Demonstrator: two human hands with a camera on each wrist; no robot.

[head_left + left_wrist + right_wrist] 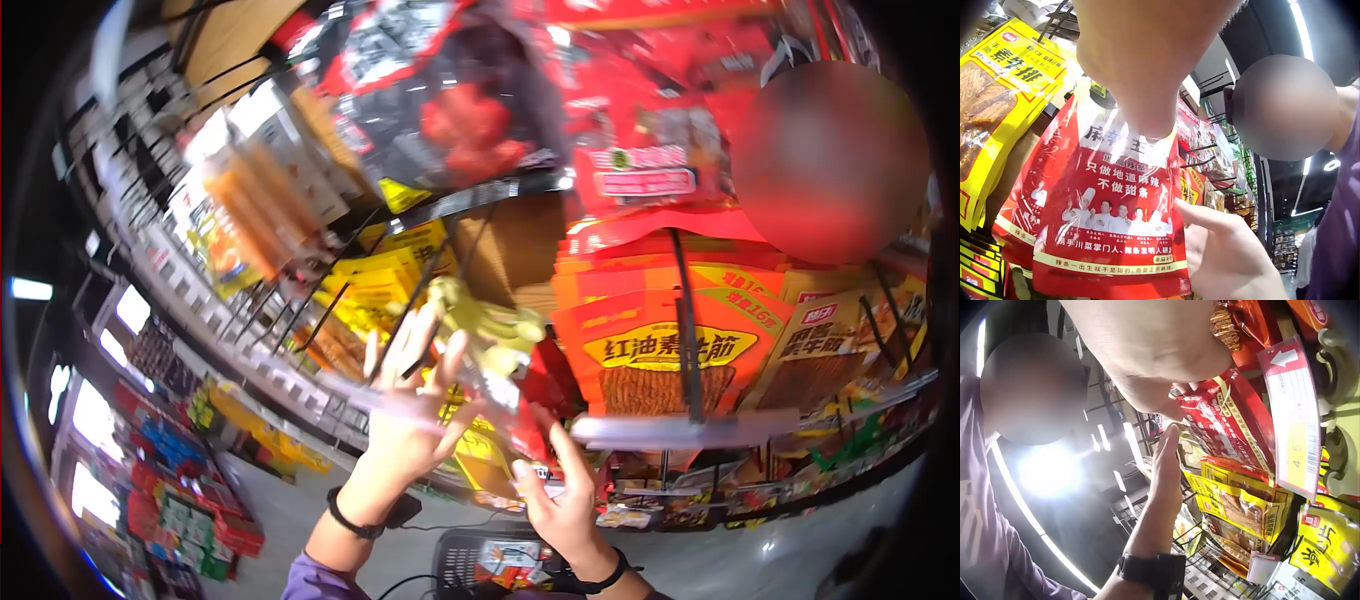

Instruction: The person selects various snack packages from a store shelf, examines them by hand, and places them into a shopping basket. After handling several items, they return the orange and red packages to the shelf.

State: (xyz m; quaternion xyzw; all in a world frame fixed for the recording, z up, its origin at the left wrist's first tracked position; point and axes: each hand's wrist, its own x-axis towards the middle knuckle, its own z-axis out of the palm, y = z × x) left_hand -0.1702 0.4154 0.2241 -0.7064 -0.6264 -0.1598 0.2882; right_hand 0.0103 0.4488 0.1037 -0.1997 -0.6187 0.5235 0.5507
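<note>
A red snack packet (1110, 215) with white lettering and a row of chefs hangs in front of me at the rack, with other red packets behind it. My left hand (405, 415) is at its upper end, fingers spread and pointing up toward the hooks. In the left wrist view this hand covers part of the packet's top. My right hand (565, 500) holds the packet's edge lower down, thumb and forefinger at its side. Some right fingers are hidden behind the packet in the right wrist view. A pale green piece (490, 320) shows just above the packet, blurred.
Orange snack packets (650, 350) hang to the right, yellow packets (1004, 94) to the left. A price tag (1291, 419) sticks out beside the red packets. Metal hooks (685, 330) project from the rack. Below, a dark basket (455, 560) holding packets stands on the floor.
</note>
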